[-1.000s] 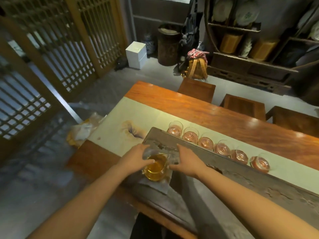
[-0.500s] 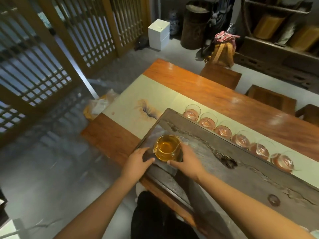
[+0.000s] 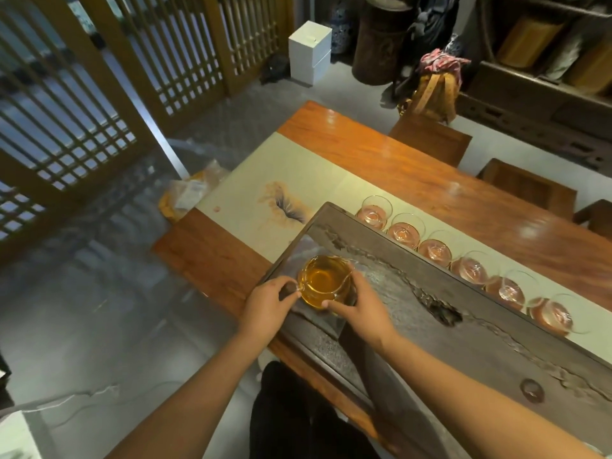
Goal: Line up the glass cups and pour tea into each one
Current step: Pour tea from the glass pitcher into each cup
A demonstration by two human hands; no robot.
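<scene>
I have my left hand [image 3: 266, 304] pinching the spout side of the glass pitcher [image 3: 324, 281] of amber tea and my right hand [image 3: 359, 306] wrapped round its other side, above the dark stone tea tray [image 3: 463, 329]. Beyond the tray's far edge, six glass cups [image 3: 468, 270] stand in a row on the pale runner [image 3: 251, 190].

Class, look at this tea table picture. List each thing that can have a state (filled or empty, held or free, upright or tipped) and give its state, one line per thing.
Glass pitcher: upright, holding amber tea, gripped on both sides.
Left hand: fingers at the pitcher's handle side.
Right hand: fingers wrapped round the pitcher.
Six glass cups: upright, in a row; contents unclear.
Tea tray: flat on the table, surface looks wet.
Lattice doors: look closed.
</scene>
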